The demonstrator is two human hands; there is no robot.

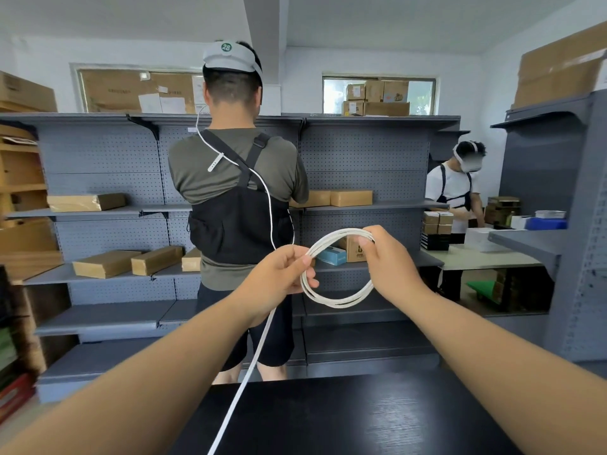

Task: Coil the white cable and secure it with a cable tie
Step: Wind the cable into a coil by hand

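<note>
White cable (335, 302) — several round loops, pinched between both hands

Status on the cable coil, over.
Left hand pinches white cable at loops' left; right hand grips loops' top. Several loops made, tail trailing down past black table. No tie yet; nothing blocking.

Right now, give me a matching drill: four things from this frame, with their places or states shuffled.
Things:
1 left hand
2 right hand
3 loose cable tail
4 black table

Places or states:
a grips the coil at its upper right
b lies across the bottom of the view
c pinches the coil's left side
d runs from the left hand down to the bottom edge

Pairs: 1-c; 2-a; 3-d; 4-b
</note>
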